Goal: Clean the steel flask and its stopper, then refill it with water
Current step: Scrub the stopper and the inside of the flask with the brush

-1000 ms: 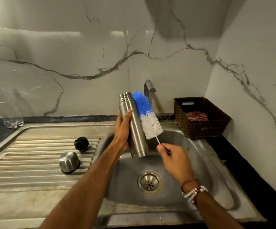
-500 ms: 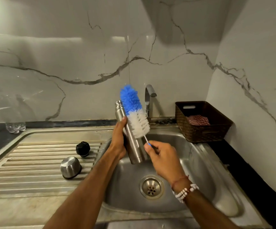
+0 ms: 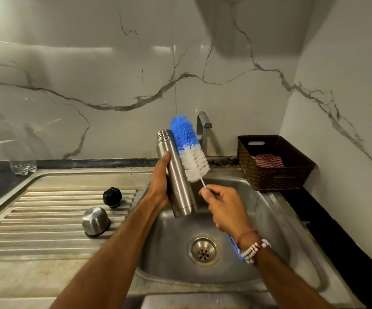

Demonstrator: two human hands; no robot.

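My left hand (image 3: 160, 186) grips the steel flask (image 3: 177, 175) around its lower body and holds it nearly upright over the sink basin (image 3: 269, 219), mouth open at the top. A blue-and-white bottle brush (image 3: 189, 148) lies against the flask's right side, its blue tip above the flask mouth. My right hand (image 3: 225, 208) pinches the brush's thin wire stem just below the bristles. The black stopper (image 3: 112, 197) and the steel cup lid (image 3: 95, 221), upside down, rest on the ribbed drainboard (image 3: 35, 208) to the left.
The tap (image 3: 202, 128) stands behind the brush, no water running. A brown woven basket (image 3: 274, 175) with a red checked cloth sits at the sink's right. A clear plastic bottle (image 3: 8, 141) with a blue cap stands at the far left. The drain (image 3: 204, 249) is below my hands.
The brush head slid up and left along the flask's side, then back down a little to the right. My left hand keeps its hold on the flask.
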